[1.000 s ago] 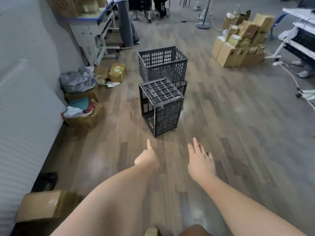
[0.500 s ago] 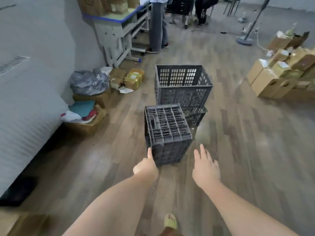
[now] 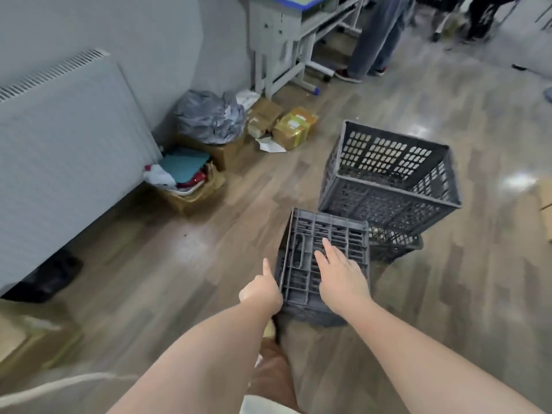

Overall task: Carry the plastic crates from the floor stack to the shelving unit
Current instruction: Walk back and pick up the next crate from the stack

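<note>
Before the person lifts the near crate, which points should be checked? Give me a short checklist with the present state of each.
1. Near crate upside down, grid base on top: ok.
2. Right hand over the base, fingers straight, grips nothing: not ok.
3. Left hand at the crate's left edge, thumb up; whether it touches the crate: cannot tell.
4. Near crate apart from the stacked crates behind: cannot tell.
5. Floor to its left bare: ok.
6. Shelving unit in view: not ok.
</note>
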